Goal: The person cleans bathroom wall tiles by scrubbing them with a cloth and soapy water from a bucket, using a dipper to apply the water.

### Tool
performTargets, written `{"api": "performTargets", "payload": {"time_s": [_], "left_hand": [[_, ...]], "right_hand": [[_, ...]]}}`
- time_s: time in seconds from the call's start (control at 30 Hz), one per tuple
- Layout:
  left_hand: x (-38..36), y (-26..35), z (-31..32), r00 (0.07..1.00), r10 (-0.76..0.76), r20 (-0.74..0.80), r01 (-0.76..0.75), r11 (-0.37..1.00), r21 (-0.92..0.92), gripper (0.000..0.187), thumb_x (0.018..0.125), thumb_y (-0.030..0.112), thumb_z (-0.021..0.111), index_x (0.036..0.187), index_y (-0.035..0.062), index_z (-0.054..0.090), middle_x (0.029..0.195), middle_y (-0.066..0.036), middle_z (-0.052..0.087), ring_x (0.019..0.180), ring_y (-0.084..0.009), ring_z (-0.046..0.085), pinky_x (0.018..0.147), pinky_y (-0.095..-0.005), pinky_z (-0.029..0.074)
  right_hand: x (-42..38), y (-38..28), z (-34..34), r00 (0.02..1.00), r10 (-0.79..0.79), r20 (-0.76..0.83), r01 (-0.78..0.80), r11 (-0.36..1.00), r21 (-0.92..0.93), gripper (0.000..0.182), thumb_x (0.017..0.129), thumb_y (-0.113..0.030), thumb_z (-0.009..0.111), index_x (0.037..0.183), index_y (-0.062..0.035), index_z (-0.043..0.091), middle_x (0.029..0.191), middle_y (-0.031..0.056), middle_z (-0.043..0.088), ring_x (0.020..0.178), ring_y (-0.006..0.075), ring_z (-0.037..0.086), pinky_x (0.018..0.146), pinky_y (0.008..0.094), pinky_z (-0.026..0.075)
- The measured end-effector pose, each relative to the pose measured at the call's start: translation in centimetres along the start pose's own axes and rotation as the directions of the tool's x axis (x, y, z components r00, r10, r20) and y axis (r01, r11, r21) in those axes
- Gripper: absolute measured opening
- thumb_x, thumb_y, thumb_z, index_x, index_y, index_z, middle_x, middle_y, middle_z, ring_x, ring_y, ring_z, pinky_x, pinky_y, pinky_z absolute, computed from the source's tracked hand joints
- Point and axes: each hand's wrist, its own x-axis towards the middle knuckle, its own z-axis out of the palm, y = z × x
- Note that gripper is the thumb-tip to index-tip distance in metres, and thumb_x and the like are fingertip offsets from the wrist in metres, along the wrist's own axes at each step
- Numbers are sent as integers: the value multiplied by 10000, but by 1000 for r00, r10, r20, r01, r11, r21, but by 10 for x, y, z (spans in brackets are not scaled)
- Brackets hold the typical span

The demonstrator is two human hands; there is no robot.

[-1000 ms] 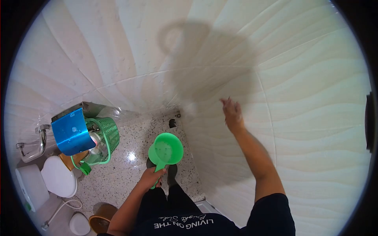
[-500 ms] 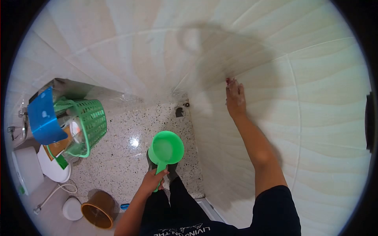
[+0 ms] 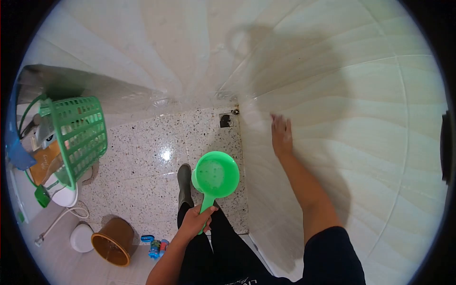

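A home bathroom: tiled walls (image 3: 361,142), terrazzo floor (image 3: 142,156) with a drain (image 3: 226,120), toilet (image 3: 64,195).

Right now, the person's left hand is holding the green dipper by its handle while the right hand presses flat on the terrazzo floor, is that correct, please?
Not quite: the right hand rests flat on the tiled wall, not the terrazzo floor. The head view shows this. The left hand does hold the green dipper by its handle.

speckled terrazzo floor (image 3: 137,156), wet and glossy, with a square drain (image 3: 226,119) in the far corner. on it: a dark boot (image 3: 184,185), a brown bucket (image 3: 112,241), a white lid (image 3: 81,238) beside it, and small colourful bottles (image 3: 155,246).
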Motion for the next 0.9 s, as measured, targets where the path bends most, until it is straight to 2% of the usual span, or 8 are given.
{"api": "performTargets", "payload": {"time_s": [0.07,0.3,0.33,0.37,0.43,0.47,0.5,0.9], "left_hand": [[6,-9,-1,1000,26,-12,-27,999,-39,315,911,295,550,990,-6,597,548,-6,475,394,-83,445,456,-252,429],[35,-39,-7,997,-56,-44,51,994,-96,297,917,272,532,994,-10,583,532,-7,466,396,-93,449,427,-233,401],[39,-41,-9,997,-74,-39,70,993,-98,292,917,263,528,995,-13,581,532,-11,470,398,-96,452,424,-233,397],[43,-42,-10,996,-88,-33,85,991,-101,287,918,255,525,996,-16,579,532,-16,475,399,-98,455,421,-232,393],[50,-44,-13,991,-128,-24,126,987,-95,297,919,268,530,1003,-13,585,540,-7,468,401,-88,443,437,-241,407],[51,-45,-15,988,-154,-17,152,985,-86,307,921,280,535,1009,-9,591,548,3,462,403,-78,431,454,-250,421],[52,-46,-16,987,-162,-20,160,983,-90,307,921,280,535,1009,-9,591,548,3,462,403,-78,431,454,-250,421],[90,-59,-16,978,-198,-58,188,972,-144,318,915,296,546,1000,-9,585,539,9,465,396,-71,434,473,-242,438]], "right_hand": [[57,0,43,971,88,-220,-94,995,-17,473,878,-142,449,1331,-17,401,1341,127,424,1279,253,346,1099,467,173],[79,-61,102,990,-118,71,126,984,-129,408,963,-188,348,1343,-42,372,1369,123,391,1303,255,307,1106,362,196],[61,-81,118,994,109,33,-99,691,716,411,961,-184,355,1340,-26,367,1368,140,386,1297,266,318,1095,374,225],[42,-101,133,940,278,199,-149,-190,970,414,960,-180,361,1338,-11,362,1368,158,382,1292,276,330,1084,386,254],[-23,-142,175,963,266,-41,117,-279,953,413,926,-134,396,1304,30,403,1331,184,414,1270,282,362,1062,427,292],[-55,-140,164,991,-18,-136,127,488,863,393,900,-137,407,1250,34,458,1296,170,444,1260,266,357,1066,409,280],[-73,-136,152,959,-285,3,275,929,248,379,875,-139,418,1196,38,514,1261,155,473,1250,251,352,1071,391,268],[120,-110,132,971,-193,141,177,977,115,400,860,-145,440,1219,13,523,1308,161,462,1219,259,402,1077,447,220]]}}
